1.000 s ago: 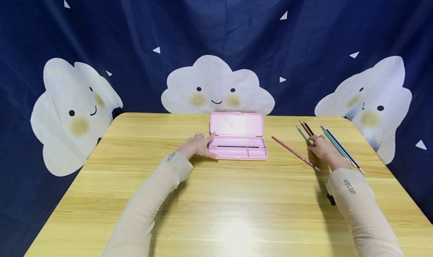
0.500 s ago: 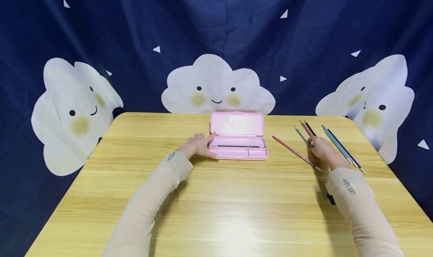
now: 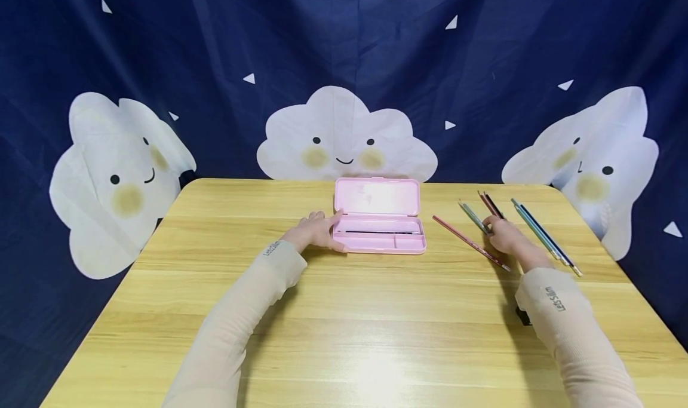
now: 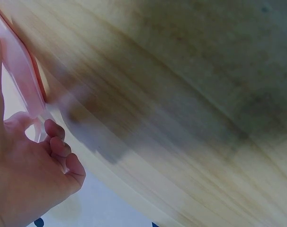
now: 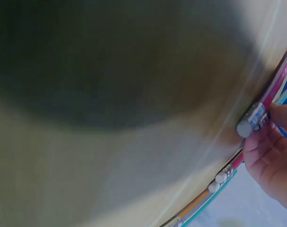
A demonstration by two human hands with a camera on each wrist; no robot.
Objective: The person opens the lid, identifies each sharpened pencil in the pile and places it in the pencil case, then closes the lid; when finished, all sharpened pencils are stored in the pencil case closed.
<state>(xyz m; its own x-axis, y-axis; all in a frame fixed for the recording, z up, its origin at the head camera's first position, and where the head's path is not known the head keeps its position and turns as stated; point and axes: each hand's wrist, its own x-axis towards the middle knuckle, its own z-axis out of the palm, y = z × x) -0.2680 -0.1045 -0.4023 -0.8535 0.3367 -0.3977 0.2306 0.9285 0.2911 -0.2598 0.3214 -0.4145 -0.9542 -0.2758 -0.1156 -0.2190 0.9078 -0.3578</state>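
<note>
My left hand (image 3: 314, 232) grips the left end of a pink pencil case (image 3: 378, 244) between thumb and index finger; the other fingers curl in the left wrist view (image 4: 44, 165). The case lies with its lid up, and a dark pencil (image 3: 376, 232) rests in its long compartment. On the right, my right hand (image 3: 506, 236) pinches a green pencil (image 3: 473, 217) near its lower end, low over the table. To its left lies a pink pencil (image 3: 467, 241), whose grey end (image 5: 245, 128) shows large beside the fingers in the right wrist view.
Red and black pencils (image 3: 490, 205) lie just beyond the right hand, partly hidden by it. Right of that hand, several blue and teal pencils (image 3: 545, 236) lie side by side. A dark blue cloth with clouds (image 3: 344, 37) hangs behind the wooden table (image 3: 365, 312).
The green pencil's tip has swung left, away from the red and black pencils, and my right hand has shifted slightly left with it. My left hand and the case have stayed put.
</note>
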